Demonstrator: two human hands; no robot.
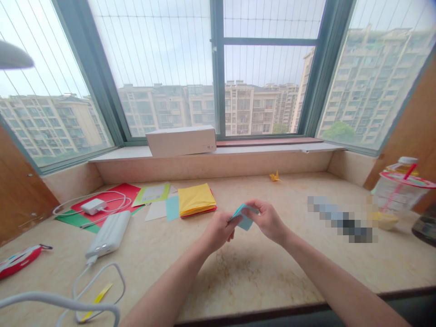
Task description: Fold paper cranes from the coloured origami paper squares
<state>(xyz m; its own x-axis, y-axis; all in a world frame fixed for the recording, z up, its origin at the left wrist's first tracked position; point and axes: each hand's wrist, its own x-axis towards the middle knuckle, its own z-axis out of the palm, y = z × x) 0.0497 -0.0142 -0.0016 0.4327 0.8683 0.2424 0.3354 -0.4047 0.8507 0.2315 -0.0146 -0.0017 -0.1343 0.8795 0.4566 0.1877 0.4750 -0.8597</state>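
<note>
A small piece of folded light-blue paper (245, 221) is held up over the middle of the stone counter. My left hand (223, 229) pinches its left side, and my right hand (267, 220) grips its upper right edge. Both hands are closed on the paper, and some fingertips are hidden behind it. Left of my hands lies a stack of yellow paper (195, 200) with red sheets under it. A flat light-blue sheet (172, 209) rests against that stack. Farther back stands a small yellow origami crane (275, 176).
To the left are a white power bank (109, 234) with cables, a white charger (93, 206), red paper (121, 195) and a red-and-white object (20, 261). A white box (181, 141) sits on the windowsill. At right stand a plastic cup (397, 195) with a straw and a blurred-out object (340, 220).
</note>
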